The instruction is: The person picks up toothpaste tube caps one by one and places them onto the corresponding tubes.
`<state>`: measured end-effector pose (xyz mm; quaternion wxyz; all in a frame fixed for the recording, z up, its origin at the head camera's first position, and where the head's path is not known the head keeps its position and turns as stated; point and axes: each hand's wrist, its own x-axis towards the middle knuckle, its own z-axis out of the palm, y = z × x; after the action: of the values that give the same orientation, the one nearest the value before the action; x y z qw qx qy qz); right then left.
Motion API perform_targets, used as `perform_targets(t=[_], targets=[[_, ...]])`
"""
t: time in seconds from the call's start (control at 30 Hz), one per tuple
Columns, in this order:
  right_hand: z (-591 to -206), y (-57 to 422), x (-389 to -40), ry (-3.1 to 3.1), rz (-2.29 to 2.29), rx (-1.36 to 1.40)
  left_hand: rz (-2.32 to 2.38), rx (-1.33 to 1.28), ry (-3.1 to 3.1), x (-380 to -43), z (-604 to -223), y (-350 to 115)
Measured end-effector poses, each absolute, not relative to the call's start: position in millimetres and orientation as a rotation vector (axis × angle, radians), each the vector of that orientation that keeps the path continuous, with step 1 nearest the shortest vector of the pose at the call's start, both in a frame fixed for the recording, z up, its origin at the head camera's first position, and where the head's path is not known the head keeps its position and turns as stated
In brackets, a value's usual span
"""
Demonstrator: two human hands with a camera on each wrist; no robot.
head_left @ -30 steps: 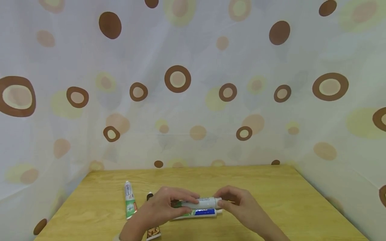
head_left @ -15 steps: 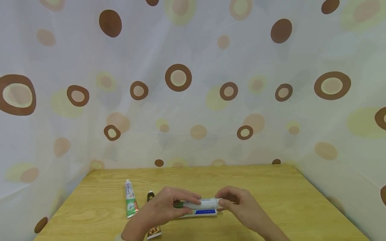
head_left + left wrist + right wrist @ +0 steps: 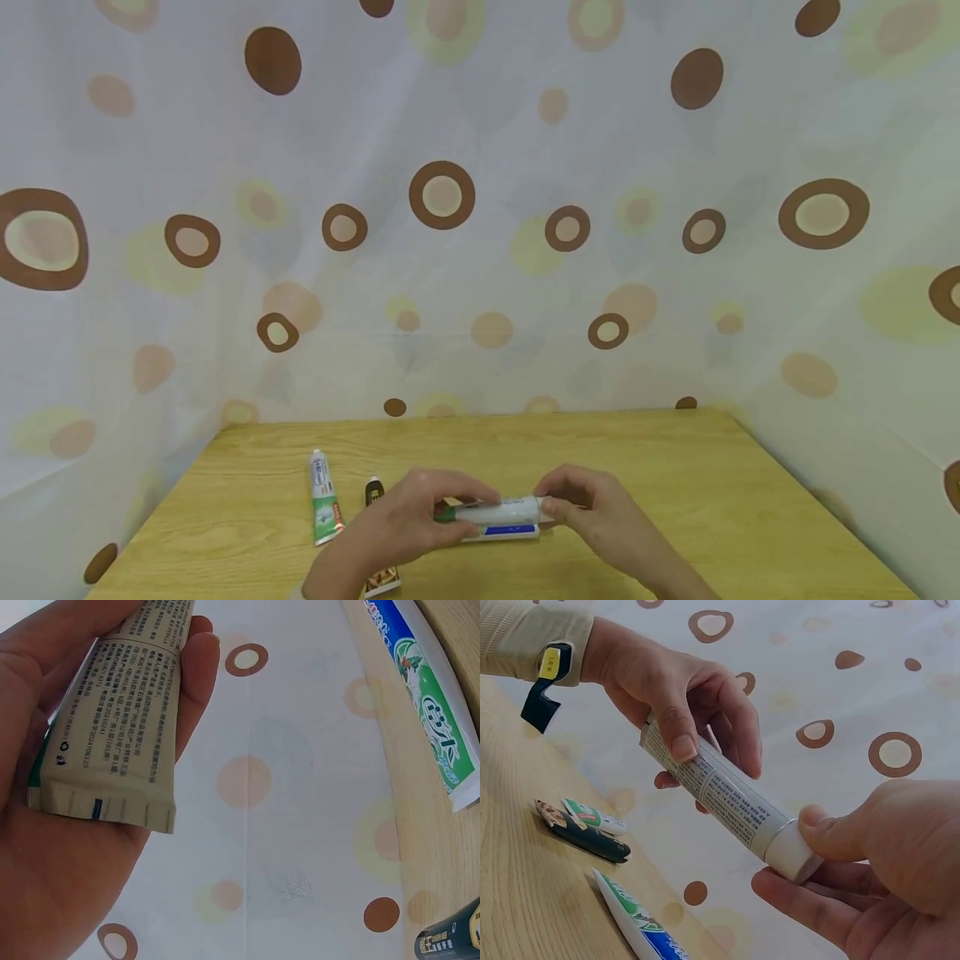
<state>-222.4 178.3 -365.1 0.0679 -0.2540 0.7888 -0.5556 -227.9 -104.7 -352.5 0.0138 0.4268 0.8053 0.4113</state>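
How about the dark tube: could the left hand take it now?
Probably not: the left hand grips the raised tube, so it would likely need freeing before reaching the dark tube.

My hands face each other, near but apart, each in a pinch. My left forearm [image 3: 336,571] rises from the lower left, and the left hand [image 3: 412,512] bends over at the wrist [image 3: 600,651]. Its thumb [image 3: 673,727] presses on the side nearer me; the index finger [image 3: 739,724] reaches along the far side, and other fingertips peep out below. My right forearm [image 3: 678,577] slants in from the lower right. The right hand [image 3: 596,510] points inward, its index finger [image 3: 568,477] arched, its thumb [image 3: 832,832] laid across from the fingers [image 3: 806,904], which curl underneath.
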Motion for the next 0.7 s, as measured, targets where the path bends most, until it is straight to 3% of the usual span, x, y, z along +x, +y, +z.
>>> perform_targets(t=[0.4, 0.7], targets=[[-366, 181, -224, 2.415, -1.632, -0.766, 1.225, 1.053, 2.5, -227, -352, -110], [-366, 182, -224, 2.434, -1.579, -0.771, 1.169, 1.068, 2.521, -229, -353, -115]])
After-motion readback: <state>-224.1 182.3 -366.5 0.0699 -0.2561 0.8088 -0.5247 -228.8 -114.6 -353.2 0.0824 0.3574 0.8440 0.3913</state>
